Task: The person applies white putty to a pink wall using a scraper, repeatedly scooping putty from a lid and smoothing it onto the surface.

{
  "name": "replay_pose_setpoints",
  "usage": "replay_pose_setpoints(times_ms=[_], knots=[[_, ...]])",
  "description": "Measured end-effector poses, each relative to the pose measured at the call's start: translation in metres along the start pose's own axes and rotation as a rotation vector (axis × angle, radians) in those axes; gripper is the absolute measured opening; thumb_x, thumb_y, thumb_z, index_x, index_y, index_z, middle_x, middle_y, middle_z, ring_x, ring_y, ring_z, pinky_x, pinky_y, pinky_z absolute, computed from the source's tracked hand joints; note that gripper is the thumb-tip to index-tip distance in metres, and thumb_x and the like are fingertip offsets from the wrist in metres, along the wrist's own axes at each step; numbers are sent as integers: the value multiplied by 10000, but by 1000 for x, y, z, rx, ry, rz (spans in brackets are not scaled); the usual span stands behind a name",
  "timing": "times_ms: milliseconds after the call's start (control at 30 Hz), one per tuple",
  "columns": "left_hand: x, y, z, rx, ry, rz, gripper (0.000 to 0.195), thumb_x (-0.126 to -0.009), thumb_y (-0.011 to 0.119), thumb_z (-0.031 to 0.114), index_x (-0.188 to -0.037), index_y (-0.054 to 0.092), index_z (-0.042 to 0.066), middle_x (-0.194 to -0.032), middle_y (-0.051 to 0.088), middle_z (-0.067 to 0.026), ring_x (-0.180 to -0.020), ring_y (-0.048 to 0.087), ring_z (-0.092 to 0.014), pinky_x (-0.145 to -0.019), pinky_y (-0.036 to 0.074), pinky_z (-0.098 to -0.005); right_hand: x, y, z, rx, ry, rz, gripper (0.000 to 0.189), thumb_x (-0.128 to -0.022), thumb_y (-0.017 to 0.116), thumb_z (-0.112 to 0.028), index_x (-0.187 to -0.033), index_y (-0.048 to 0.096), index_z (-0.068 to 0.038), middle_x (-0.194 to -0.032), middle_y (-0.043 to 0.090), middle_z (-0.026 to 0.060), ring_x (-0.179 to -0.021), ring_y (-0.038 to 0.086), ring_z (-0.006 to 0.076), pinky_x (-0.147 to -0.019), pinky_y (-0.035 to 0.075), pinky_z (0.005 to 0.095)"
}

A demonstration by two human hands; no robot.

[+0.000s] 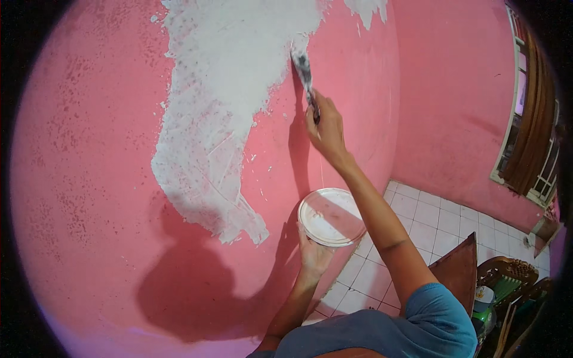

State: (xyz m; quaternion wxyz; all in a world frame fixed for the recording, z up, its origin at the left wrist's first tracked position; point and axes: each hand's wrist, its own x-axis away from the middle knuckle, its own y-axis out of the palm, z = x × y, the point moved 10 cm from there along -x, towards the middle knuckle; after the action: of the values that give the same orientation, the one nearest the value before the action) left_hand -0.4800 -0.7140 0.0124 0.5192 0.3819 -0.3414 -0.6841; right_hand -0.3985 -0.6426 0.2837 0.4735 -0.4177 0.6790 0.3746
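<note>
My right hand [329, 127] grips the handle of a putty knife [302, 67], whose blade, smeared with white, lies at the right edge of a white filler patch [233, 49] on the pink wall [107, 147]. Below it, my left hand [314, 255] holds a round white lid or shallow container [332, 217] from underneath, close to the wall. Some white residue shows on its inner face. The patch runs down the wall, thin and streaky at its lower end. A smaller white patch [367, 11] is at the top right.
White floor tiles [418, 210] lie below right. A barred window with a brown curtain [530, 112] is in the right wall. At lower right stand a brown board or tabletop [459, 273] and a carved wooden chair [506, 268] with a cap [484, 297] beside it.
</note>
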Motion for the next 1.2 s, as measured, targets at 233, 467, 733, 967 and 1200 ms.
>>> replay_pose_setpoints(times_ms=[233,467,733,967,1200], knots=[[1,-1,12,12,37,-36,650,-914,302,589,-1393,317,149,-1429,348,-65,-1293,356,-271,-1055,288,-514,-54,11,26,40,107,-14,346,-828,511,-134,-1135,518,24,-679,564,197,-630,580,336,-579,439,425],[-4,-19,1,39,11,66,641,-911,324,583,-1386,333,153,-1415,371,-58,-1284,365,-273,-1053,285,-523,-6,33,5,119,2,-206,329,-823,528,-81,-1124,513,50,-640,553,184,-557,571,334,-529,436,401],[-4,-9,-10,8,-21,26,658,-908,294,608,-1387,323,157,-1388,393,-65,-1246,413,-237,-1020,359,-460,-15,-24,2,-109,158,-287,152,-805,516,-105,-864,512,35,-593,500,181,-519,536,296,-522,416,377],[2,-18,-9,58,-39,76,651,-919,307,577,-1385,328,123,-1398,386,-98,-1267,385,-274,-1068,280,-474,-47,20,15,50,66,-271,149,-796,521,-102,-870,527,27,-622,541,204,-574,572,353,-540,431,412],[-1,-20,-14,64,-9,106,644,-920,312,571,-1383,334,124,-1399,386,-92,-1270,381,-275,-1065,283,-479,18,-7,-6,-64,142,-350,156,-777,529,-94,-892,540,12,-599,539,195,-560,577,351,-535,441,415]])
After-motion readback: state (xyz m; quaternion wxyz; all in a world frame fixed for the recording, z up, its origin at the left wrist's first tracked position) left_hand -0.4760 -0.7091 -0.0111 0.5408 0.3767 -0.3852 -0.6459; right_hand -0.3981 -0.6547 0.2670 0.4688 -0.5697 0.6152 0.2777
